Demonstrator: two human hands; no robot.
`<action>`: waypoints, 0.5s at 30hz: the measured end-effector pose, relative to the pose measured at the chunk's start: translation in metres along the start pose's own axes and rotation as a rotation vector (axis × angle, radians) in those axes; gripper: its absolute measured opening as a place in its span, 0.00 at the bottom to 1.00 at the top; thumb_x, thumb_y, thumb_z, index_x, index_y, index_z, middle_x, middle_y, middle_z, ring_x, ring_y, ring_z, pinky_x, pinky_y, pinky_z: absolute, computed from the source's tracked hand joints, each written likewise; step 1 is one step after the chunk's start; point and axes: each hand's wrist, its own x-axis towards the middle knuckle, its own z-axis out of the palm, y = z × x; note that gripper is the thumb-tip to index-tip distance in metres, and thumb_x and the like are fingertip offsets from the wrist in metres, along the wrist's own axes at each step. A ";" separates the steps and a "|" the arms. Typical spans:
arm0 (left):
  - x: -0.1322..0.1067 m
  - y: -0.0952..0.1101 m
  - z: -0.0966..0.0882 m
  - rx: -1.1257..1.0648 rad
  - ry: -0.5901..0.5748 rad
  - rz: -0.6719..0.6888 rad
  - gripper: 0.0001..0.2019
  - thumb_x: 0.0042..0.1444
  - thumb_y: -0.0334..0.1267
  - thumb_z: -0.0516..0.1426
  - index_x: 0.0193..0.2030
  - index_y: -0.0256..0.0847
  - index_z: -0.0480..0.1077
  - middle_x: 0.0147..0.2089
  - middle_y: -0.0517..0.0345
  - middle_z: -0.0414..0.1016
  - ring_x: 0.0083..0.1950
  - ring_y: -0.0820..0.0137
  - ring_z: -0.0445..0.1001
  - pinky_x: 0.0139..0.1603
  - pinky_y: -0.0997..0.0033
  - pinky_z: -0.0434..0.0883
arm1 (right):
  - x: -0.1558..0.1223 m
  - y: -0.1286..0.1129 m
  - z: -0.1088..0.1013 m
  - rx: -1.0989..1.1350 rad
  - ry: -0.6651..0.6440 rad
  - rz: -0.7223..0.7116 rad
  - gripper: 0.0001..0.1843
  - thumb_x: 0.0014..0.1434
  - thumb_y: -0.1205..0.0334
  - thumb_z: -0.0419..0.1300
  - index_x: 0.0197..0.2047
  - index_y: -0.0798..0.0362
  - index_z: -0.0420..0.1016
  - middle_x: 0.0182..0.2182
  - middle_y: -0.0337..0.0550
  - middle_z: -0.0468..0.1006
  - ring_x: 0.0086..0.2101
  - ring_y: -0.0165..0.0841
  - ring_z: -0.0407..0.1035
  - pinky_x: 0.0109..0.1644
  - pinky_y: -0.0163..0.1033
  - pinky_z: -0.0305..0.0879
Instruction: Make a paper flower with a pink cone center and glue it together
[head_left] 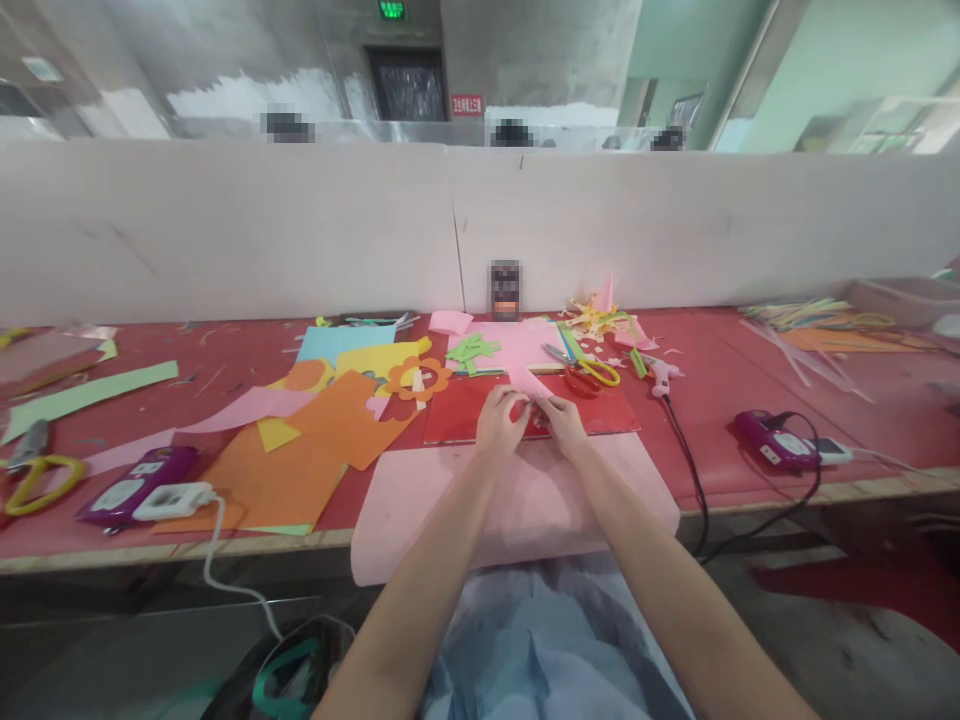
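Note:
My left hand (501,420) and my right hand (561,420) meet over a red sheet (615,412) in the middle of the table. Both pinch a small pink paper piece (526,381) whose tip sticks up between the fingers. A large pale pink sheet (420,520) lies under my forearms and hangs over the table's front edge. Just beyond the hands lie scissors with red and yellow handles (589,374).
Orange (300,470), yellow and blue paper sheets and an orange flower cutout (417,379) lie to the left. A glue gun (658,374) with a black cord sits to the right, a purple power strip (772,440) further right, another (135,485) at left. White partition behind.

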 end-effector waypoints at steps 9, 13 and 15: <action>0.003 -0.003 -0.001 -0.115 0.031 -0.102 0.01 0.50 0.33 0.55 0.31 0.41 0.68 0.36 0.57 0.68 0.41 0.72 0.69 0.43 0.70 0.68 | -0.003 -0.006 0.002 -0.063 -0.007 0.006 0.19 0.42 0.46 0.62 0.17 0.54 0.69 0.12 0.36 0.68 0.16 0.26 0.60 0.22 0.33 0.57; 0.004 -0.004 -0.001 -0.151 0.037 -0.130 0.01 0.50 0.32 0.56 0.30 0.40 0.68 0.36 0.57 0.68 0.40 0.72 0.69 0.41 0.71 0.68 | -0.004 -0.007 0.002 -0.088 -0.008 -0.008 0.19 0.43 0.46 0.62 0.17 0.54 0.69 0.12 0.36 0.68 0.15 0.26 0.60 0.21 0.33 0.55; 0.004 -0.004 0.000 -0.162 0.048 -0.129 0.01 0.50 0.33 0.56 0.30 0.40 0.68 0.36 0.56 0.68 0.41 0.71 0.69 0.41 0.71 0.68 | -0.003 -0.005 0.001 -0.082 -0.008 -0.012 0.19 0.43 0.46 0.61 0.17 0.54 0.69 0.12 0.36 0.68 0.15 0.26 0.60 0.21 0.33 0.55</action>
